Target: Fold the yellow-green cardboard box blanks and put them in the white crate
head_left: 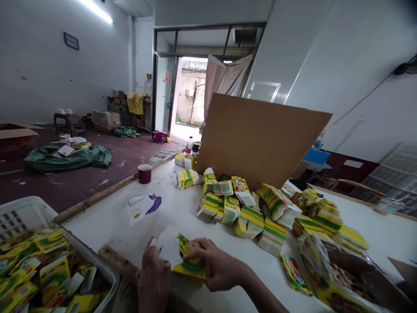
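Note:
A small yellow-and-green printed carton is low over the near edge of the white table. My right hand is closed around it, with thumb and fingers over its printed face. White card, apparently the carton's flap or inner side, faces left. My left hand is at that white side, fingers raised and bent against it; the exact contact is partly hidden. Bundles of flat yellow-green cartons lie on the table beyond my right hand. A single flat carton rests farther right.
A white plastic basket of cartons stands at lower left. An open box of small tan pieces stands at right. A large cardboard sheet rises behind the bundles. A dark red mug and a white-purple packet are on the table.

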### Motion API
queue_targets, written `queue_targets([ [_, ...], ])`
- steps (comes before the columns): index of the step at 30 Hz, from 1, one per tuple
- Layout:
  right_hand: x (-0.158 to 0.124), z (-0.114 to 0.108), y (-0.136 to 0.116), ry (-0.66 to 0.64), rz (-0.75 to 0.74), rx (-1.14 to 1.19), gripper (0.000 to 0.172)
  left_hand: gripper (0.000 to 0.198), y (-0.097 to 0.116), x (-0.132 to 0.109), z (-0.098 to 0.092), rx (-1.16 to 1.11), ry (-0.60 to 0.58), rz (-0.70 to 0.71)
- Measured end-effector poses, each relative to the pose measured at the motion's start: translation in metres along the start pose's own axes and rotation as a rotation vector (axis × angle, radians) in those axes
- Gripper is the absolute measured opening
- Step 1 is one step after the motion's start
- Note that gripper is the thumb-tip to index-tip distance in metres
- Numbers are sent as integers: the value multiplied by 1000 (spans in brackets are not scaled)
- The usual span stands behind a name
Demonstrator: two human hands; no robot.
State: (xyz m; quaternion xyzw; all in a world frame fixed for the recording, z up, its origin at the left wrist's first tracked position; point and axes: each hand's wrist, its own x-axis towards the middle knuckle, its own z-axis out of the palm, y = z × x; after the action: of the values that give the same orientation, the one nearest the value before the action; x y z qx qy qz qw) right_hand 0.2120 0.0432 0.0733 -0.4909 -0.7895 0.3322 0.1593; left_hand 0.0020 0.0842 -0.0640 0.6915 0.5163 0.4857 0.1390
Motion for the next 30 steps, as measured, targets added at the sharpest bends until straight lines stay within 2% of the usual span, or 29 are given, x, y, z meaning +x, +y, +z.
queue_targets([
  [3, -12, -1, 3, -3, -25, 102, 87, 51, 5, 4, -9, 28, -74, -72],
  [6, -20, 1, 10, 144, 55, 319, 97, 52, 12, 10, -14, 23, -103, -152],
  [8, -25, 5, 20, 248, 141, 436, 97, 52, 16, 12, -15, 26, -119, -184],
  [13, -27, 18, 39, 320, 287, 623, 89, 53, 23, 14, -18, -29, -139, -251],
  [18, -19, 32, 27, 271, 301, 808, 62, 53, 28, 19, -20, -162, -141, -397],
  [20, -18, 40, 20, 268, 318, 861, 58, 54, 31, 24, -19, -244, -142, -481],
  [23, -20, 55, 12, 300, 368, 900, 66, 56, 42, 29, -16, -425, -152, -589],
  [27, -20, 74, 14, 346, 399, 932, 96, 49, 67, 23, -13, -695, -254, -704],
  [30, -16, 79, 20, 391, 433, 965, 99, 48, 82, 17, -14, -965, -303, -848],
])
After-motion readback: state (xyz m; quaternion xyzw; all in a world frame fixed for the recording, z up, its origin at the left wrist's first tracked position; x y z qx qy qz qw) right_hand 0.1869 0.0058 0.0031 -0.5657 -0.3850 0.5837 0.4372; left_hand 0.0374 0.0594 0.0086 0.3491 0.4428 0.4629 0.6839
